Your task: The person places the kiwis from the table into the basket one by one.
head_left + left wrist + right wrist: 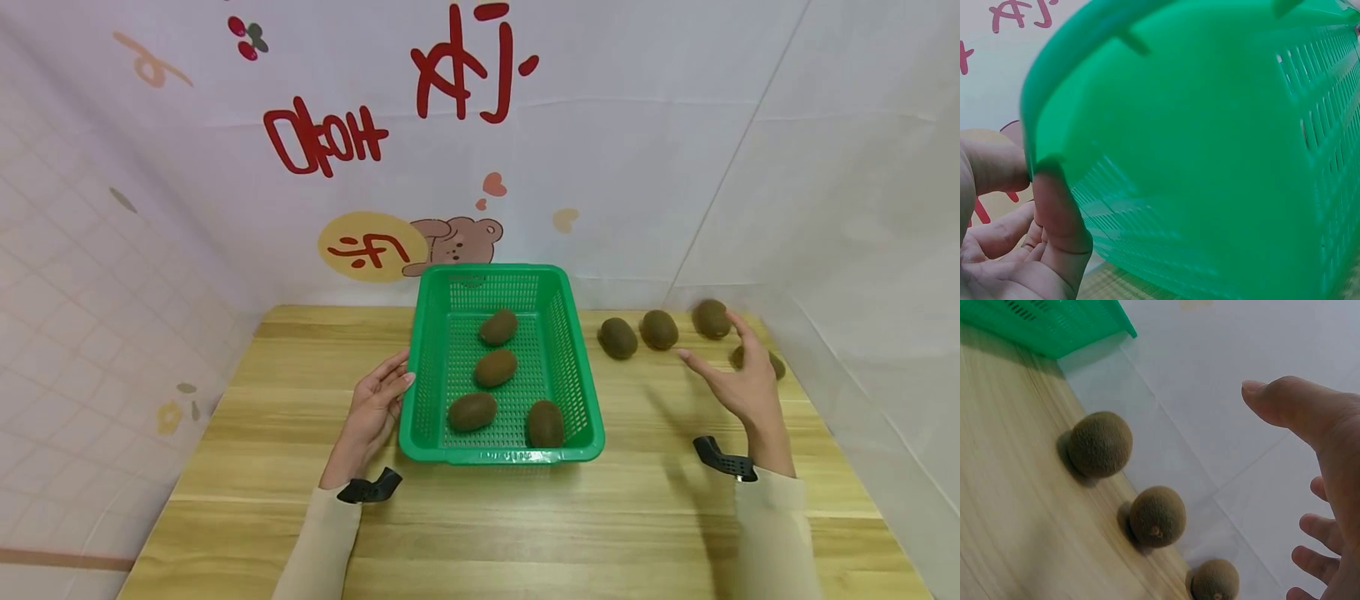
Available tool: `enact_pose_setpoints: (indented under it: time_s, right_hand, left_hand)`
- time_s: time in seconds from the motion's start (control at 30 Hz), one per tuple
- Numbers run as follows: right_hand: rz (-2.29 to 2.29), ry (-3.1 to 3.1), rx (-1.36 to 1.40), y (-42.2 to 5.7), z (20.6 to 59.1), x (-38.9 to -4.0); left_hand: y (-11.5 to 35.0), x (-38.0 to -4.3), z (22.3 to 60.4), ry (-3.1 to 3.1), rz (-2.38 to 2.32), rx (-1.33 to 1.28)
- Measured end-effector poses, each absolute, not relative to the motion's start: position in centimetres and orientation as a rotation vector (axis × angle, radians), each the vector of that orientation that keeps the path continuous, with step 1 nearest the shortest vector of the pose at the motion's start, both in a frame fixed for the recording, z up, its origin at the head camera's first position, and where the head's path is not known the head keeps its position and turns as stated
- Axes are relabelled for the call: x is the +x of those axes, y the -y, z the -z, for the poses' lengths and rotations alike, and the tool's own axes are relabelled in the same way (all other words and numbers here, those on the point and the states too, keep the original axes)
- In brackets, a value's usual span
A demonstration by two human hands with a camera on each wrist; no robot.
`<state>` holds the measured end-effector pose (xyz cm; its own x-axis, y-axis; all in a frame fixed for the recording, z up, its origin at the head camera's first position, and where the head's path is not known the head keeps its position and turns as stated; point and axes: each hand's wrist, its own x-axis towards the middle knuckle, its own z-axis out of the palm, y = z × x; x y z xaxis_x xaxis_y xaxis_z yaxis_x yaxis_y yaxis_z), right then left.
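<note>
A green plastic basket (412,417) stands on the table with several brown kiwis inside, among them a kiwi (496,367) at the middle. My left hand (372,404) pinches the basket's left rim between thumb and fingers, which the left wrist view shows close up. Over the right part of the table, my right hand (746,387) is held with thumb and fingers spread and nothing between them. Its nearest things are a kiwi (711,319) at the fingertips and another kiwi (777,365) partly hidden behind the hand.
Two more kiwis, one (618,338) nearer the basket and one (660,330) beside it, lie along the back of the wooden table (300,467). A white printed cloth (637,167) hangs behind the table, and pale sheets flank both sides.
</note>
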<state>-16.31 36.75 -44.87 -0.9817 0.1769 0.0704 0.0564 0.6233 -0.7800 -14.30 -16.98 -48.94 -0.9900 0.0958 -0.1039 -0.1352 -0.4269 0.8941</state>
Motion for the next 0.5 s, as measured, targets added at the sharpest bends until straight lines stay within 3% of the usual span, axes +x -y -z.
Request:
enact_pose_setpoints:
  time_s: [0.5]
  right_hand:
    - [-1.255, 2.689, -0.291, -40.7, 45.8, -16.5]
  left_hand:
    - [17.0, -14.2, 49.0, -1.601, -2.535, -0.03]
